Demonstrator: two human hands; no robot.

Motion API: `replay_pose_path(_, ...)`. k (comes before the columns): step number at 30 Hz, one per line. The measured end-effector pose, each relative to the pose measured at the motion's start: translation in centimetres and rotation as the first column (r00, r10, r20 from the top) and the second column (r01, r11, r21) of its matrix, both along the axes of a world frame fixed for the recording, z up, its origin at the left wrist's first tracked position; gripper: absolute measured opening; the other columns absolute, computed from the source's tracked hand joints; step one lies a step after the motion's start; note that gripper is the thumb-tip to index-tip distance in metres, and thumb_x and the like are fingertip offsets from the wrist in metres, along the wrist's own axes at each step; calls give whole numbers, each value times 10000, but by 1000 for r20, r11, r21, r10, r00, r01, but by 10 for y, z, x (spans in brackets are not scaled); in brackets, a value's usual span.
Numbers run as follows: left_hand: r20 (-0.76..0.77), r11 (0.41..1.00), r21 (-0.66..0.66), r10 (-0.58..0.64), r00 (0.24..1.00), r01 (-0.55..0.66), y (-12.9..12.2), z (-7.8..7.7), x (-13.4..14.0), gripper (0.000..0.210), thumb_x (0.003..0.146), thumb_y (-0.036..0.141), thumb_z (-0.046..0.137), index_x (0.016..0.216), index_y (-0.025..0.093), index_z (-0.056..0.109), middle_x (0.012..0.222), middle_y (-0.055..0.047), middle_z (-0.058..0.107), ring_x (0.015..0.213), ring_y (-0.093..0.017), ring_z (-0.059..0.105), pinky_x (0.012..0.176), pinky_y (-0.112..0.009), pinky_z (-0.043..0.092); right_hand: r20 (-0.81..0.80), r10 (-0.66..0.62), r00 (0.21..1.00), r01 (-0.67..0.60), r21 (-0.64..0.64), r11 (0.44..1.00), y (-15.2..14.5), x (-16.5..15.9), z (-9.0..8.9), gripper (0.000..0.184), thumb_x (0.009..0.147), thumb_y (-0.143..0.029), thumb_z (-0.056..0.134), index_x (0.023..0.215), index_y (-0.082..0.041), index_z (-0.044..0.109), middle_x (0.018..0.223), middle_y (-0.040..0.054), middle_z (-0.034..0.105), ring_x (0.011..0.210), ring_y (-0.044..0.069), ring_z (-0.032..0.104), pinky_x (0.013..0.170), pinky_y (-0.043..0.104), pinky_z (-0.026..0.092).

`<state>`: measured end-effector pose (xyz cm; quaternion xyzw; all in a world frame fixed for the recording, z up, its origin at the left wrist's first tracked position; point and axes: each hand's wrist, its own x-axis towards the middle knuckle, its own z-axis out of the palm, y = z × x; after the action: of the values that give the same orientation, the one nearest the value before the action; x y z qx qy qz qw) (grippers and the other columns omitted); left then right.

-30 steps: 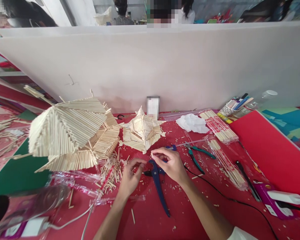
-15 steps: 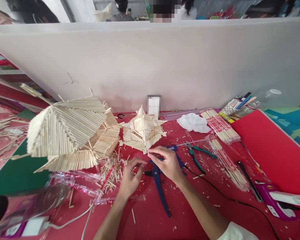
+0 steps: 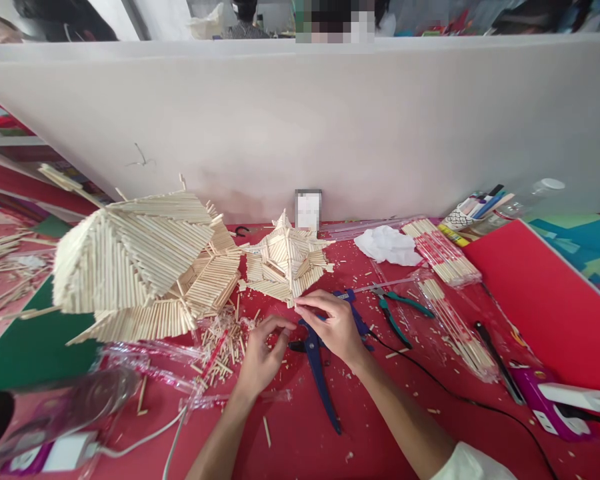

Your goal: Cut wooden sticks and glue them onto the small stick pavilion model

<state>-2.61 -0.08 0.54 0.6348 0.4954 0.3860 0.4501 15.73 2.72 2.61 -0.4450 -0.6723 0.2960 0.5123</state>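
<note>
The small model built of pale wooden sticks (image 3: 280, 263), with a pointed, tiered roof, stands on the red tabletop in the head view. My right hand (image 3: 333, 323) pinches at its front corner, thumb and forefinger together there; the exact bit between the fingertips is mostly hidden. My left hand (image 3: 265, 347) hovers just left of it, fingers curved and slightly apart, with nothing visible in them. Beneath and between the hands lies a blue-handled tool (image 3: 320, 380), partly covered by my right hand. A larger stick model (image 3: 135, 260) with a broad roof stands to the left.
Cut stick pieces (image 3: 225, 347) and plastic wrappers litter the left side. To the right are green-handled pliers (image 3: 405, 307), packs of chopsticks (image 3: 443, 250), crumpled tissue (image 3: 387, 245), a black cable (image 3: 445, 390) and a red board (image 3: 545, 300). A white partition (image 3: 300, 127) rises behind.
Both hands and the models keep almost the same positions. Only a slight shift of the camera view shows.
</note>
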Motion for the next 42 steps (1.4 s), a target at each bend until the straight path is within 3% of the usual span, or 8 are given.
replay_pose_path(13,-13,1000,7,-14,1000,14,0,0,0,208,933,194,542,951,198,749,930,-54,742,839,-191,681,781,-300,513,-46,-15,999,8,-147,989,-4,2,-6,80,926,-277,712,972,-224,750,916,49,773,760,174,723,711,280,601)
replay_pose_path(42,-21,1000,13,-21,1000,21,0,2,-1,230,921,170,523,962,197,747,947,-63,750,829,-195,686,787,-315,531,22,-29,999,31,-81,996,-4,1,-3,120,963,-306,656,976,-228,746,884,56,754,737,180,694,690,297,587)
